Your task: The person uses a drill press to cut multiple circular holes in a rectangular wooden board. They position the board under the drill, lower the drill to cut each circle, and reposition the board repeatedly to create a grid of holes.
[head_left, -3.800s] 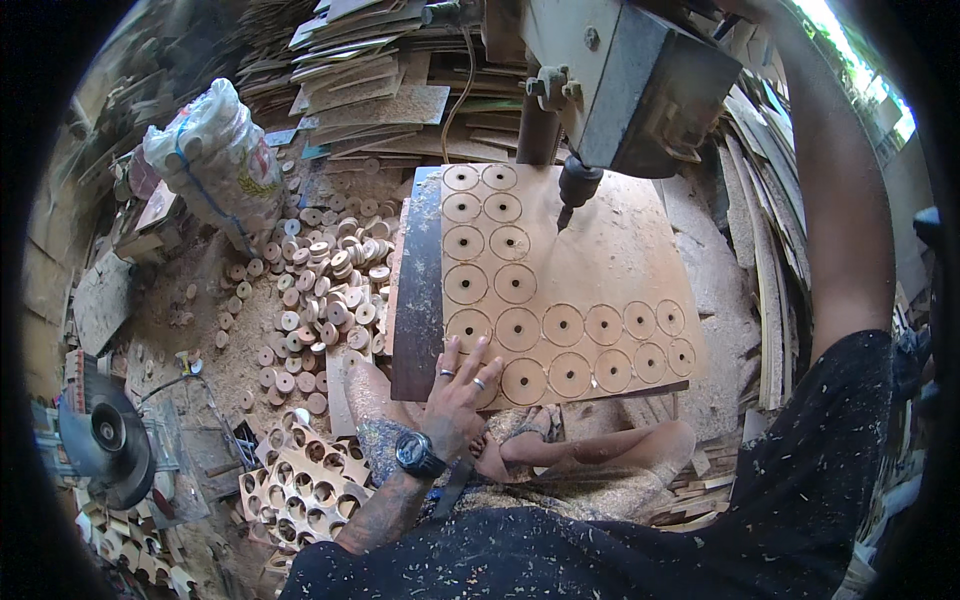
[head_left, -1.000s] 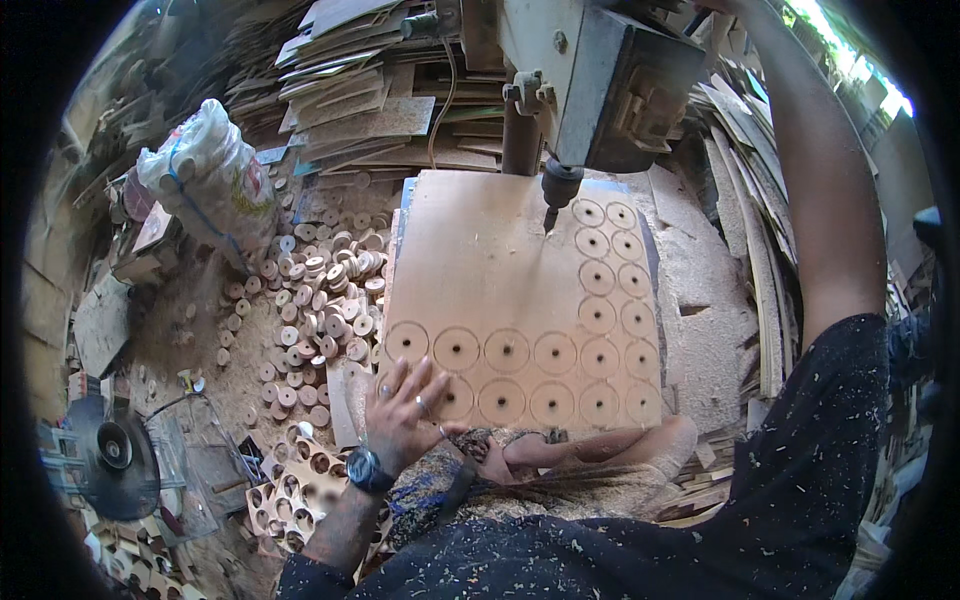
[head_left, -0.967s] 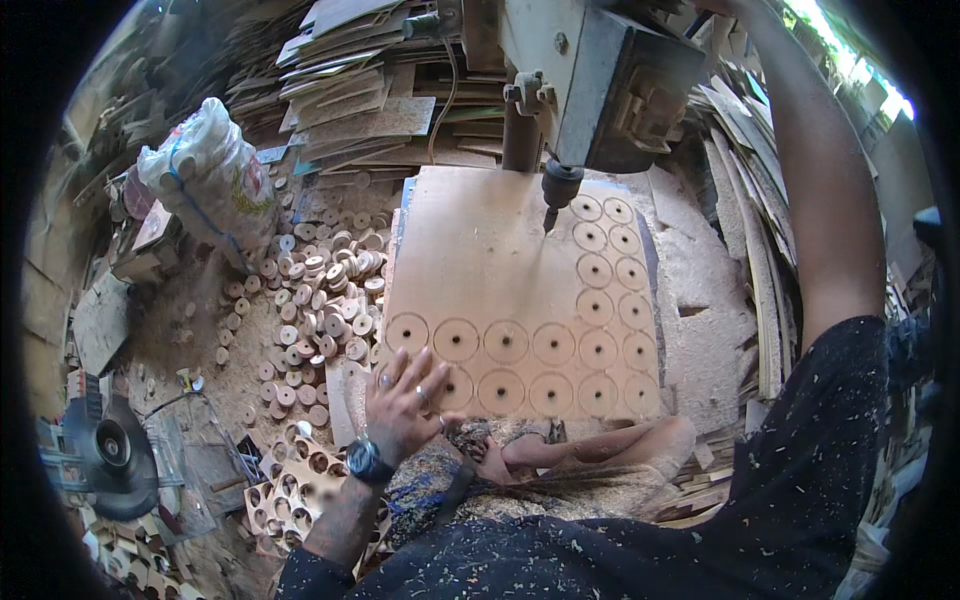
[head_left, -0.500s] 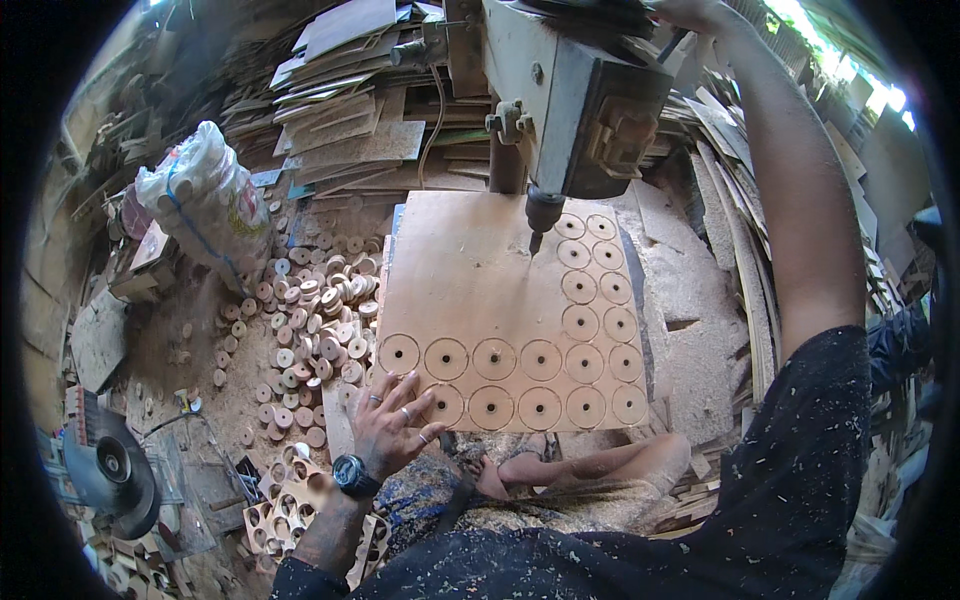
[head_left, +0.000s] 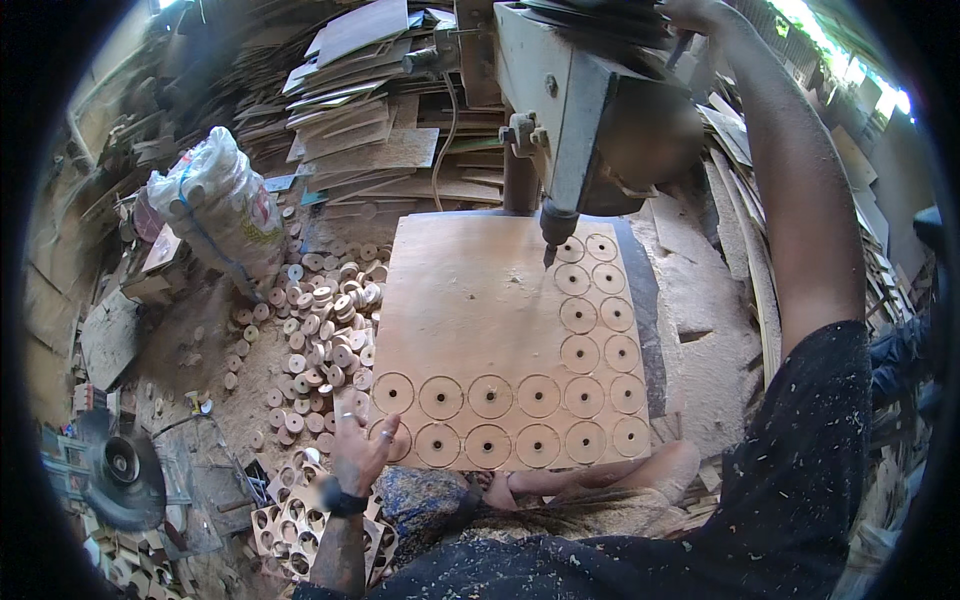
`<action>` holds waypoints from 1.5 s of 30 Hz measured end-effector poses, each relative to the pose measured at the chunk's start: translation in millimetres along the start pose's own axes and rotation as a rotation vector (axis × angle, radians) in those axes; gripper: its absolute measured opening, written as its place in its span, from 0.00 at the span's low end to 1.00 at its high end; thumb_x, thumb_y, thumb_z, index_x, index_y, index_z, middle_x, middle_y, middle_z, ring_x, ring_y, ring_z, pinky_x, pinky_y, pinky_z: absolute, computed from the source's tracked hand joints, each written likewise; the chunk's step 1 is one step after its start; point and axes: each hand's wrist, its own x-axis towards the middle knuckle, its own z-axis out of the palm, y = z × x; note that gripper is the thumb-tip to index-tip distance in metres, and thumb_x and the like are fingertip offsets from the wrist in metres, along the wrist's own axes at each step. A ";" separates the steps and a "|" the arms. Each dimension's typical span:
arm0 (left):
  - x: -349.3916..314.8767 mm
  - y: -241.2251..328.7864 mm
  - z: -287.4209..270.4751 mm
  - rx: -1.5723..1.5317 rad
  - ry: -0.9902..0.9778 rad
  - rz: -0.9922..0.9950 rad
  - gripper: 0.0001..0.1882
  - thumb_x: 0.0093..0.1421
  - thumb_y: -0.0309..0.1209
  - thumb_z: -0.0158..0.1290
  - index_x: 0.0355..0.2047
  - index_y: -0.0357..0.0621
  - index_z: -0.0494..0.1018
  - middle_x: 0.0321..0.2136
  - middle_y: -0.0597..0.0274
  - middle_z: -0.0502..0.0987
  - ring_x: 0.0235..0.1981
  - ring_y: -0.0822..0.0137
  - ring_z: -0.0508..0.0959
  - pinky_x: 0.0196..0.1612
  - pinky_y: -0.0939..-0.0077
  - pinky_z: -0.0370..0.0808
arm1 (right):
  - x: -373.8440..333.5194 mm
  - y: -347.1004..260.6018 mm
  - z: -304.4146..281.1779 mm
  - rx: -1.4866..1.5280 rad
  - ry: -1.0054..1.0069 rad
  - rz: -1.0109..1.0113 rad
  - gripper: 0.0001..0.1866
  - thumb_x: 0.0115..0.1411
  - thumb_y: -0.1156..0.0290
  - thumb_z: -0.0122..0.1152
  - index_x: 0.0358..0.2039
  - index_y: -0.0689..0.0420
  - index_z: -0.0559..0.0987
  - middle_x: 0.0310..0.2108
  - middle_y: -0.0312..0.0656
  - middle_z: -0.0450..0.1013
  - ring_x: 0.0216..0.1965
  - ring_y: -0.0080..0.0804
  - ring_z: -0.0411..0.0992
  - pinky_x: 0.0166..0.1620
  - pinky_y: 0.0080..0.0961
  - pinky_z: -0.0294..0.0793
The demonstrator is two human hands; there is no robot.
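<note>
Thin plywood sheet with circle cuts, judged light, stiff but brittle around the cuts, lies flat under the drill bit, best held at its near-left corner where left hand fingers are spread flat, nothing gripped; right hand fingers cannot be told.

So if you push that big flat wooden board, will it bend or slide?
The plywood sheet would probably slide: it lies flat on a dusty bench. It looks thin, so it may flex a little if lifted by one edge. The rings of cuts likely weaken it. The left hand rests on its corner.
</note>
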 end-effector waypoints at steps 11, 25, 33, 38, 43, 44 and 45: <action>-39.7 -36.3 -20.9 -0.368 -0.196 -0.120 0.45 0.52 0.44 0.72 0.66 0.40 0.65 0.50 0.47 0.82 0.50 0.57 0.83 0.54 0.64 0.80 | -0.9 9.0 -1.1 -0.014 0.017 -0.009 0.12 0.60 0.60 0.60 0.34 0.53 0.86 0.30 0.44 0.81 0.32 0.37 0.79 0.38 0.35 0.79; -45.3 -17.6 -19.8 -0.484 -0.254 -0.167 0.38 0.56 0.36 0.68 0.64 0.33 0.67 0.51 0.49 0.81 0.50 0.61 0.81 0.54 0.67 0.78 | -5.3 14.4 -6.6 -0.014 0.004 -0.028 0.12 0.62 0.61 0.58 0.33 0.54 0.84 0.30 0.42 0.80 0.31 0.36 0.76 0.38 0.34 0.77; -46.9 -19.9 -22.0 -0.436 -0.249 -0.170 0.39 0.56 0.37 0.69 0.64 0.34 0.67 0.51 0.49 0.81 0.50 0.61 0.81 0.53 0.68 0.79 | -3.0 20.8 -5.7 -0.022 0.011 -0.043 0.11 0.63 0.62 0.57 0.33 0.54 0.83 0.31 0.41 0.79 0.31 0.35 0.75 0.38 0.34 0.77; -46.6 -19.2 -21.0 -0.438 -0.227 -0.119 0.39 0.57 0.38 0.68 0.64 0.35 0.67 0.51 0.49 0.81 0.49 0.60 0.81 0.54 0.66 0.78 | -0.9 25.1 -2.6 -0.029 0.022 -0.056 0.11 0.64 0.62 0.57 0.33 0.55 0.82 0.31 0.41 0.78 0.31 0.34 0.74 0.38 0.34 0.76; -53.3 -23.6 -13.0 -0.506 -0.175 -0.124 0.37 0.58 0.38 0.67 0.65 0.35 0.67 0.51 0.49 0.80 0.50 0.61 0.81 0.54 0.65 0.77 | 4.6 33.1 6.2 -0.037 0.042 -0.073 0.11 0.64 0.62 0.56 0.33 0.55 0.81 0.31 0.40 0.78 0.31 0.34 0.73 0.38 0.34 0.76; -54.6 -25.6 -11.9 -0.467 -0.151 -0.070 0.37 0.59 0.35 0.66 0.65 0.35 0.66 0.51 0.50 0.80 0.50 0.63 0.80 0.54 0.67 0.78 | 6.0 35.9 8.1 -0.039 0.049 -0.077 0.11 0.65 0.62 0.56 0.33 0.55 0.81 0.31 0.40 0.77 0.31 0.34 0.73 0.38 0.34 0.76; -52.7 -27.8 -10.7 -0.491 -0.180 -0.111 0.37 0.59 0.34 0.67 0.65 0.35 0.66 0.52 0.51 0.80 0.50 0.63 0.80 0.54 0.68 0.78 | 7.6 38.8 9.9 -0.045 0.054 -0.081 0.11 0.65 0.62 0.56 0.33 0.55 0.81 0.31 0.40 0.77 0.31 0.34 0.73 0.38 0.34 0.75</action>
